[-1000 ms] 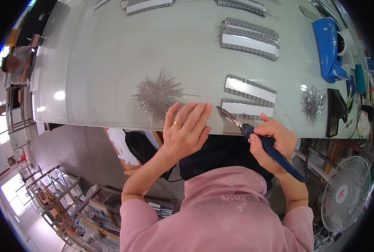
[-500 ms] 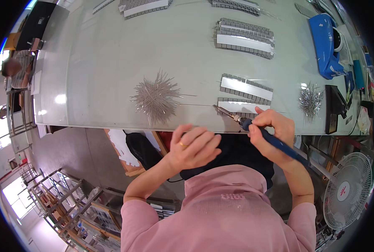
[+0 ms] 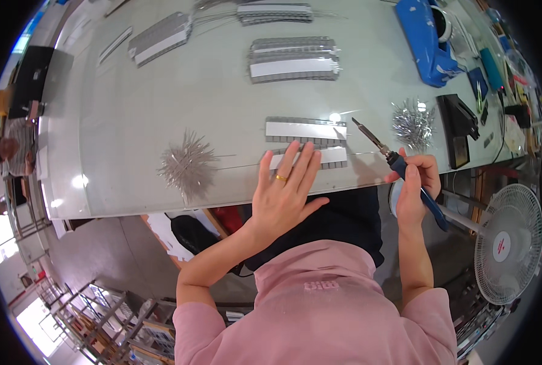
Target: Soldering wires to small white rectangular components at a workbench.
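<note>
My left hand [image 3: 286,188] lies with its fingers stretched out over the nearer of two grey segmented strips [image 3: 335,157], each with a white band along it. Just beyond the fingertips is the other strip [image 3: 306,130]. A thin wire runs from the near strip's left end toward a spiky heap of thin metal wires [image 3: 189,164]. Off to the right, my right hand [image 3: 418,185] is closed around the blue handle of a soldering iron [image 3: 399,163]. Its metal tip points up and left, apart from the strips.
Stacked strips [image 3: 294,59] sit farther back, with more [image 3: 161,39] at the far left. A shorter heap of silvery wire pieces [image 3: 413,125], a black stand [image 3: 456,131] and a blue dispenser-like device [image 3: 423,42] are at right. Below stands a fan [image 3: 508,243]; another person [image 3: 17,149] is far left.
My left hand has come forward from above the table edge onto the near strip. The soldering iron in my right hand has lifted off that strip and moved right. The view has shifted.
</note>
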Action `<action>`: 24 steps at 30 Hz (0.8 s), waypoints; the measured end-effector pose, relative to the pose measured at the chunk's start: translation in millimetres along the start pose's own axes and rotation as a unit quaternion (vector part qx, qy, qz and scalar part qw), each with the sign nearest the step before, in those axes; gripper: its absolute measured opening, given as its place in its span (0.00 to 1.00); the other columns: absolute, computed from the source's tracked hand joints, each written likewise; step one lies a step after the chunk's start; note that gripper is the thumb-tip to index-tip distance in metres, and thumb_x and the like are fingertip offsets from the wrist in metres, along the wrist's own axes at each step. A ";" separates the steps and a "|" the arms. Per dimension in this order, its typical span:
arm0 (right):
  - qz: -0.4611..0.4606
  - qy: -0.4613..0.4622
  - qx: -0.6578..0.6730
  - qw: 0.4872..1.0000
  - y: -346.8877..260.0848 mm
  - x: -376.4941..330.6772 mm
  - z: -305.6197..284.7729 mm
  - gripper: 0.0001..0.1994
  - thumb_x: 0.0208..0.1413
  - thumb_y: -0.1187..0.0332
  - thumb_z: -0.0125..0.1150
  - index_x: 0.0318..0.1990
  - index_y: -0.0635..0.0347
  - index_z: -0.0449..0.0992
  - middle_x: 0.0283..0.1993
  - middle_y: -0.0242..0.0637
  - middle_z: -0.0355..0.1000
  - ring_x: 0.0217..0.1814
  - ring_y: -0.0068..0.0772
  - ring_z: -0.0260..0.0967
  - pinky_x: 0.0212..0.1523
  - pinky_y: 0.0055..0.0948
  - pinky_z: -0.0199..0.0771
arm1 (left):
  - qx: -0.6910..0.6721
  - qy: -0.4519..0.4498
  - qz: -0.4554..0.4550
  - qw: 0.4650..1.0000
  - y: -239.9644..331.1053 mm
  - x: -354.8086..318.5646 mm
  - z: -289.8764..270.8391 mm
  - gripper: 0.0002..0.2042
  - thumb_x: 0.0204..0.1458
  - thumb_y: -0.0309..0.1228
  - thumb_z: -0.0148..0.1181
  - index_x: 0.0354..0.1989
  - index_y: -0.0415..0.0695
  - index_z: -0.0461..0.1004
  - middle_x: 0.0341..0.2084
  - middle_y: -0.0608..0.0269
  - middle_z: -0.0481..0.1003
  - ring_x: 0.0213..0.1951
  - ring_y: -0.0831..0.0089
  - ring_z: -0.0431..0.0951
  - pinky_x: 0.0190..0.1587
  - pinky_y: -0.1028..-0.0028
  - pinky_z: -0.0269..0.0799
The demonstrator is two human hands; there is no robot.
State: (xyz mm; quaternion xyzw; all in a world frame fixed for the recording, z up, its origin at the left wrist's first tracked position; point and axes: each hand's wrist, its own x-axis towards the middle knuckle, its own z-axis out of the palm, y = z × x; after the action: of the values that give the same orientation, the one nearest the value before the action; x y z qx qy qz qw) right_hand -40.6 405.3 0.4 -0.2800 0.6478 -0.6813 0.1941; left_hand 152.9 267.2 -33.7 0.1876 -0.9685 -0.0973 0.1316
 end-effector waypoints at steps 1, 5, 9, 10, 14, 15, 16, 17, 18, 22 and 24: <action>-0.003 0.009 -0.001 1.000 0.4 -0.9 -2.3 0.04 0.59 0.72 0.53 0.38 0.63 0.66 0.25 0.33 0.69 0.23 0.25 0.73 0.67 0.40 0.58 | 0.025 0.000 0.002 1.000 0.9 1.0 0.5 0.40 0.42 0.54 0.66 0.62 0.44 0.65 0.64 0.61 0.62 0.67 0.63 0.58 0.65 0.47 0.47; -0.007 0.023 0.010 1.000 8.9 0.2 -5.6 0.01 0.59 0.76 0.51 0.37 0.62 0.66 0.26 0.32 0.69 0.24 0.24 0.73 0.69 0.40 0.57 | 0.045 0.023 0.011 0.999 0.7 2.2 2.8 0.37 0.43 0.52 0.66 0.60 0.43 0.68 0.61 0.62 0.66 0.66 0.63 0.60 0.65 0.47 0.48; -0.018 0.037 0.001 0.999 10.0 0.1 -15.9 0.02 0.60 0.75 0.51 0.38 0.62 0.66 0.28 0.32 0.69 0.26 0.25 0.74 0.68 0.39 0.57 | 0.045 0.042 0.037 0.997 2.1 0.2 5.3 0.31 0.44 0.46 0.67 0.57 0.45 0.72 0.58 0.65 0.69 0.63 0.65 0.64 0.64 0.48 0.51; -0.023 0.038 -0.005 0.999 10.1 0.2 -19.5 0.02 0.60 0.75 0.51 0.38 0.62 0.66 0.29 0.32 0.69 0.27 0.25 0.75 0.68 0.38 0.58 | 0.044 0.043 0.043 0.997 1.0 -2.3 5.8 0.31 0.44 0.46 0.67 0.57 0.45 0.72 0.58 0.65 0.69 0.63 0.65 0.64 0.64 0.48 0.51; -0.053 0.108 -0.035 0.992 17.3 4.6 -34.3 0.04 0.61 0.72 0.51 0.39 0.63 0.66 0.33 0.34 0.70 0.29 0.27 0.76 0.61 0.34 0.65 | 0.064 0.110 0.130 0.983 1.6 -10.0 4.1 0.13 0.51 0.32 0.60 0.46 0.48 0.78 0.47 0.69 0.76 0.53 0.71 0.73 0.60 0.57 0.59; -0.055 0.124 -0.059 0.989 17.2 6.0 -36.6 0.05 0.62 0.71 0.50 0.41 0.63 0.66 0.35 0.35 0.70 0.31 0.28 0.76 0.59 0.33 0.65 | 0.060 0.105 0.145 0.982 2.5 -11.7 0.9 0.13 0.51 0.30 0.60 0.46 0.48 0.78 0.45 0.69 0.76 0.51 0.72 0.74 0.60 0.58 0.59; -0.056 0.140 -0.082 0.985 17.3 7.6 -38.4 0.07 0.63 0.70 0.48 0.44 0.64 0.66 0.36 0.36 0.70 0.33 0.29 0.75 0.56 0.32 0.66 | 0.056 0.100 0.160 0.980 2.6 -11.2 -1.7 0.13 0.50 0.28 0.59 0.46 0.48 0.78 0.44 0.69 0.77 0.49 0.72 0.75 0.60 0.58 0.59; -0.059 0.154 -0.103 0.981 18.8 9.1 -39.0 0.09 0.64 0.68 0.46 0.46 0.64 0.66 0.38 0.38 0.70 0.34 0.30 0.75 0.54 0.31 0.67 | 0.058 0.100 0.164 0.980 2.3 -6.2 -7.2 0.13 0.50 0.28 0.59 0.46 0.48 0.78 0.44 0.69 0.77 0.49 0.72 0.75 0.60 0.58 0.59; -0.058 0.156 -0.099 0.981 20.3 8.9 -39.9 0.09 0.64 0.68 0.46 0.46 0.64 0.66 0.38 0.38 0.70 0.34 0.30 0.75 0.54 0.31 0.67 | 0.022 0.069 0.157 0.985 2.8 1.0 -17.7 0.14 0.49 0.27 0.58 0.46 0.48 0.78 0.43 0.69 0.77 0.48 0.73 0.76 0.60 0.58 0.60; -0.180 0.079 -0.269 0.943 31.8 11.7 -52.7 0.08 0.61 0.70 0.52 0.42 0.65 0.73 0.43 0.43 0.68 0.41 0.39 0.75 0.52 0.34 0.69 | 0.003 0.071 0.148 0.986 -33.6 59.2 -53.9 0.18 0.46 0.24 0.58 0.48 0.47 0.76 0.42 0.66 0.77 0.46 0.71 0.77 0.56 0.57 0.64; -0.195 0.076 -0.305 0.929 34.5 13.0 -48.2 0.05 0.57 0.73 0.57 0.37 0.62 0.77 0.40 0.43 0.69 0.43 0.41 0.71 0.58 0.39 0.68 | 0.068 0.091 0.122 0.986 -65.4 102.9 -64.6 0.17 0.47 0.22 0.58 0.48 0.46 0.76 0.42 0.64 0.77 0.45 0.67 0.76 0.55 0.57 0.65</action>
State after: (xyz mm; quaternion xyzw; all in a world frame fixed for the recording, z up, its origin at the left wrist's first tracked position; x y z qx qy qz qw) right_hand -84.5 431.6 -32.3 -0.3942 0.7700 -0.4942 -0.0869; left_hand 101.7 158.7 34.4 0.0848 -0.9725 0.0029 0.2167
